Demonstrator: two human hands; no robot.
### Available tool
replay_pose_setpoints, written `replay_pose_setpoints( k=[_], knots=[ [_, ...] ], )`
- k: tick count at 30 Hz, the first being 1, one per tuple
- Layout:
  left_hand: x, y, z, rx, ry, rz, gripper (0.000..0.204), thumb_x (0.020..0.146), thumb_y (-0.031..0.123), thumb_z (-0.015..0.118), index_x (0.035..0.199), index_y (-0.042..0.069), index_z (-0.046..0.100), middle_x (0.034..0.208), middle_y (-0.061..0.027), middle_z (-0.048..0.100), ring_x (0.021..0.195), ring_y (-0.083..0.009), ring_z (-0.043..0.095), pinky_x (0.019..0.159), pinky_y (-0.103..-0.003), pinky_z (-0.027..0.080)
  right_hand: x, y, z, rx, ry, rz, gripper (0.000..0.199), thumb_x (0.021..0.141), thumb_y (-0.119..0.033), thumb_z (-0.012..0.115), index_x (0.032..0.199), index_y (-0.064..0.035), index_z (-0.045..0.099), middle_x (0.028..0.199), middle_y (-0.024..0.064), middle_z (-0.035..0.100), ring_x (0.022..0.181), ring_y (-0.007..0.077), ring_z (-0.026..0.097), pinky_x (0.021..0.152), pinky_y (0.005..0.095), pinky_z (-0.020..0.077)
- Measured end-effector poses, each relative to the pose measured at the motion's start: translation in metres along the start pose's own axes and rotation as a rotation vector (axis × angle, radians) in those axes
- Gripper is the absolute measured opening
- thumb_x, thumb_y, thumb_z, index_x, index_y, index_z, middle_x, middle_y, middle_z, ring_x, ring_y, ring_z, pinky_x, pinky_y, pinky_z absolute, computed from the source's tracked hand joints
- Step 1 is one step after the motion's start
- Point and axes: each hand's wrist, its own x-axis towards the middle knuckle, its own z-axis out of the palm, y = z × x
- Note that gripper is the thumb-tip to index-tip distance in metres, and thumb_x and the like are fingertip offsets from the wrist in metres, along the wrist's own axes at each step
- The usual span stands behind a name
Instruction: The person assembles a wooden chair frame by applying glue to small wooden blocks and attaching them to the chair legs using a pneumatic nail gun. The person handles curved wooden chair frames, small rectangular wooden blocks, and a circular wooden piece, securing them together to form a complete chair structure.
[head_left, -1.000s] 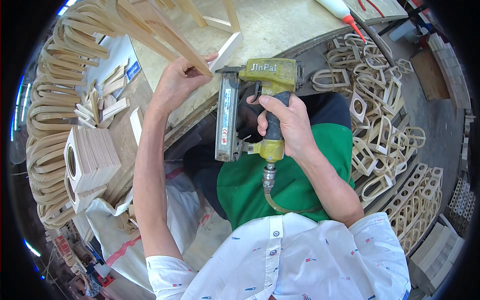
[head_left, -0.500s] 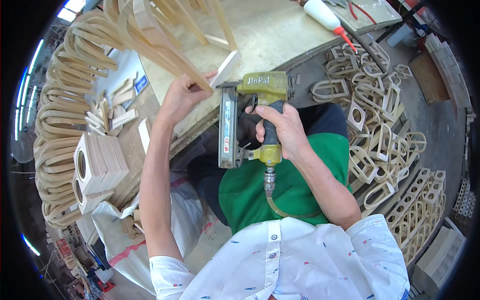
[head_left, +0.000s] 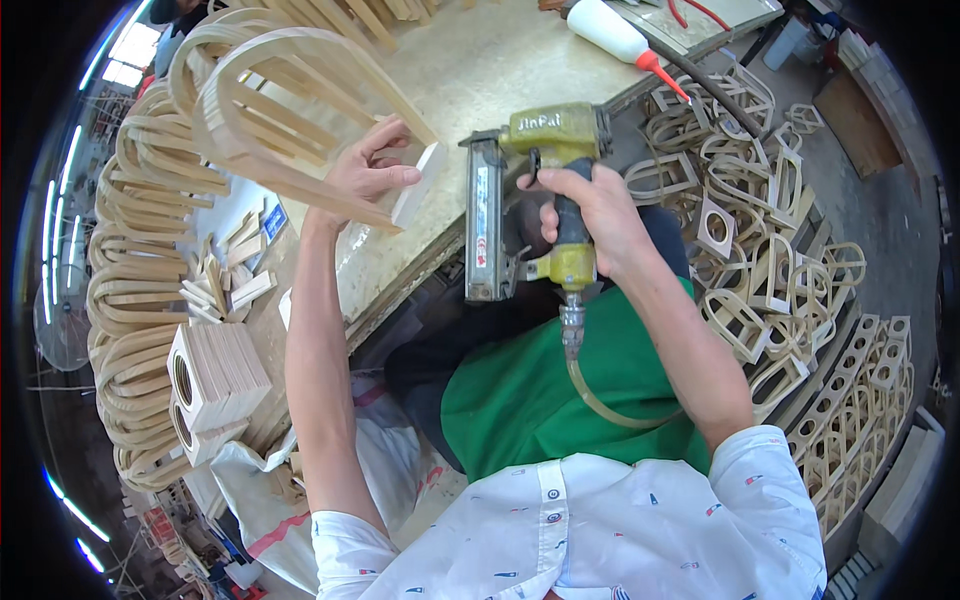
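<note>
Since the earlier frames the curved frame and left hand sit a bit lower and nearer the table edge, and the nail gun has tipped slightly, but the grip on both is unchanged.

Left hand (head_left: 368, 170) grasps a bent-wood slatted frame (head_left: 265, 110), thumb and fingers pinching a small pale wooden block (head_left: 418, 184) against the frame's lower rail. Right hand (head_left: 590, 205) is clenched round the grip of a yellow-green pneumatic nail gun (head_left: 535, 190), held in the air just right of the block, not touching it. The gun's silver magazine (head_left: 482, 225) runs top to bottom in the picture; the air hose (head_left: 600, 395) hangs from the handle base toward the green apron (head_left: 560, 400).

Progress, as a judgement: block is positioned on the frame but the gun's nose is not on the joint, so this fixing looks not yet made. Slats in the frame already appear fitted. Many more arched pieces (head_left: 130, 290) are stacked at left and small frames (head_left: 770, 290) lie on the floor at right; whether these are finished cannot be told.

Orientation: frame's long axis runs from upper left down to lower right, its arch toward the upper left, its open end at the block, over the table (head_left: 480, 70). A glue bottle (head_left: 615, 35) lies on the far table.
</note>
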Motion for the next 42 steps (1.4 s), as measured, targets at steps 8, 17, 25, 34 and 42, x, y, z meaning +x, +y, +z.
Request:
replay_pose_setpoints(
  k=[8, 17, 25, 34, 42],
  knots=[
    [0.009, 0.003, 0.012, 0.039, -0.06, 0.062, 0.062, 0.076, 0.021, 0.077, 0.132, 0.003, 0.056, 0.146, 0.0, 0.038, 0.09, -0.0098, 0.041, 0.085, -0.023, 0.036, 0.018, -0.011, -0.003, -0.035, -0.006, 0.073, 0.019, 0.09, -0.014, 0.059, 0.096, 0.0044, 0.062, 0.063, 0.0062, 0.058, 0.048, 0.0107, 0.053, 0.045, 0.0257, 0.0462],
    [0.008, 0.005, 0.014, 0.047, -0.074, 0.07, 0.057, 0.081, 0.024, 0.074, 0.131, 0.004, 0.056, 0.149, -0.0056, 0.036, 0.132, -0.0227, 0.041, 0.108, -0.034, 0.035, 0.026, -0.015, -0.005, -0.074, -0.045, 0.087, 0.017, 0.085, -0.01, 0.061, 0.089, 0.0063, 0.061, 0.071, 0.0089, 0.061, 0.049, 0.0136, 0.056, 0.044, 0.0288, 0.0463],
    [0.009, 0.008, 0.017, -0.008, -0.052, 0.059, 0.057, 0.081, 0.022, 0.072, 0.131, 0.001, 0.056, 0.149, -0.0081, 0.036, 0.133, -0.0237, 0.039, 0.11, -0.034, 0.032, 0.025, -0.018, -0.008, -0.066, -0.055, 0.088, 0.017, 0.085, -0.011, 0.061, 0.088, 0.0059, 0.061, 0.069, 0.0087, 0.06, 0.048, 0.0129, 0.055, 0.044, 0.0279, 0.0454],
    [0.006, 0.007, 0.018, 0.043, -0.026, 0.034, 0.059, 0.079, 0.028, 0.072, 0.13, 0.002, 0.057, 0.148, -0.0105, 0.037, 0.136, -0.0257, 0.035, 0.112, -0.037, 0.028, 0.022, -0.015, -0.008, 0.009, -0.091, 0.132, 0.019, 0.088, -0.012, 0.061, 0.094, 0.0057, 0.061, 0.074, 0.0081, 0.061, 0.05, 0.0112, 0.055, 0.044, 0.0261, 0.0452],
    [0.005, 0.008, 0.019, 0.049, -0.005, -0.002, 0.058, 0.078, 0.028, 0.073, 0.129, 0.005, 0.058, 0.147, -0.0104, 0.039, 0.137, -0.0261, 0.035, 0.112, -0.038, 0.027, 0.025, -0.007, -0.014, 0.086, -0.106, 0.11, 0.02, 0.088, -0.011, 0.063, 0.097, 0.0063, 0.059, 0.08, 0.0089, 0.062, 0.052, 0.0106, 0.056, 0.044, 0.0262, 0.0455]
  ],
)
